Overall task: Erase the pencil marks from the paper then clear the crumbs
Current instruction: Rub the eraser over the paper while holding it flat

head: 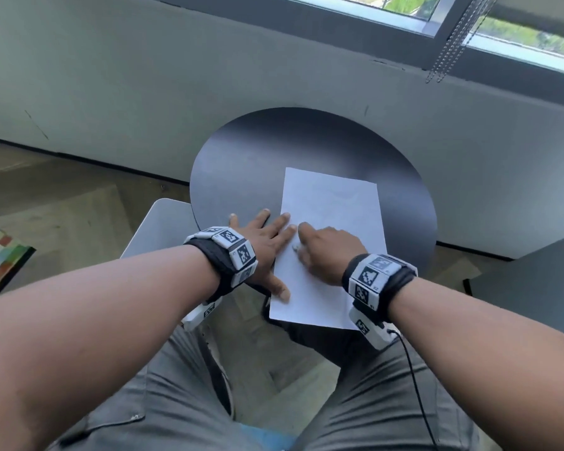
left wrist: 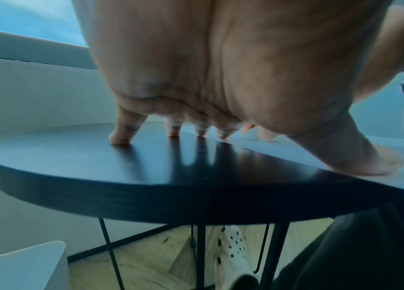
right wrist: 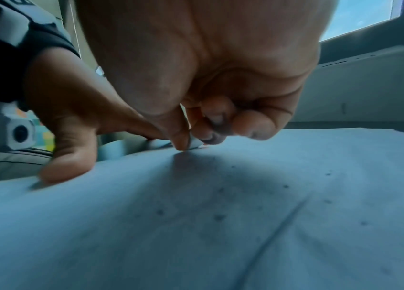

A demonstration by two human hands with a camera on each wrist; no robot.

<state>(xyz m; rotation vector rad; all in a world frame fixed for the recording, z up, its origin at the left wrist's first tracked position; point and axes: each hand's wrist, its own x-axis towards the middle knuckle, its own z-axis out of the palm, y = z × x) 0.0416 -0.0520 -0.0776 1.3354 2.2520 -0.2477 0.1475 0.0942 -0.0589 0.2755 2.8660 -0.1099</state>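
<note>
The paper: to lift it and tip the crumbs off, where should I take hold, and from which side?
Grip the paper at its near short edge, which overhangs the round table toward the lap, coming from below and in front. Elsewhere it lies flat, leaving nothing to get under. The left hand presses its left edge and the right hand pinches the eraser, so probably free one first.

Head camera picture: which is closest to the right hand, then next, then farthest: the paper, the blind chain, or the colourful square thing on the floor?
1. Paper: right under the right hand, touching it.
2. Colourful square thing: far left, on the floor.
3. Blind chain: top right, by the window.
</note>
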